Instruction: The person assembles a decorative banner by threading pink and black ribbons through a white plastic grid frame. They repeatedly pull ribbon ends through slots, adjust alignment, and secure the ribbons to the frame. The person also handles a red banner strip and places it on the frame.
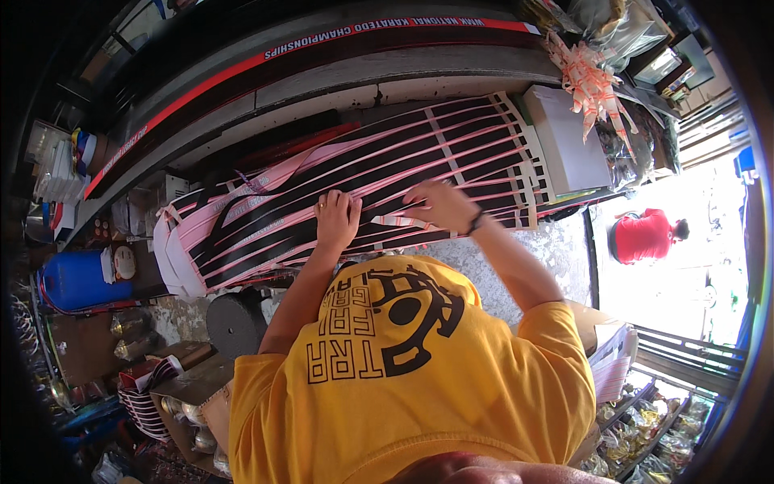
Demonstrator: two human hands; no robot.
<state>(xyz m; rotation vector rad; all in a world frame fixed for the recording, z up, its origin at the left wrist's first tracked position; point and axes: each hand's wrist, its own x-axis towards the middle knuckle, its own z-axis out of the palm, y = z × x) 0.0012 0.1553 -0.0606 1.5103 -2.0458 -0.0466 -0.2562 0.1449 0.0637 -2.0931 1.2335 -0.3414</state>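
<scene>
Long pink ribbons [379,149] lie side by side across a black work surface [322,179], some carrying printing. My left hand [337,216] rests on the ribbons nearest me, its fingers lying over them and pressing down. To its right, my right hand [439,206] is curled with fingertips together, at a loose pale pink-and-white ribbon [401,222] that lies under it. The fingertips are partly hidden, so the exact grip is hard to see. Pale tape [532,165] crosses the ribbons' right ends, and their left ends gather into a pink bundle [179,256].
A red printed strip [322,48] runs along the ledge behind the work surface. A white box [567,133] stands at its right end, beside a striped ribbon bow [587,77]. At left is a blue container [85,280]. A person in red [645,235] is outside, at right.
</scene>
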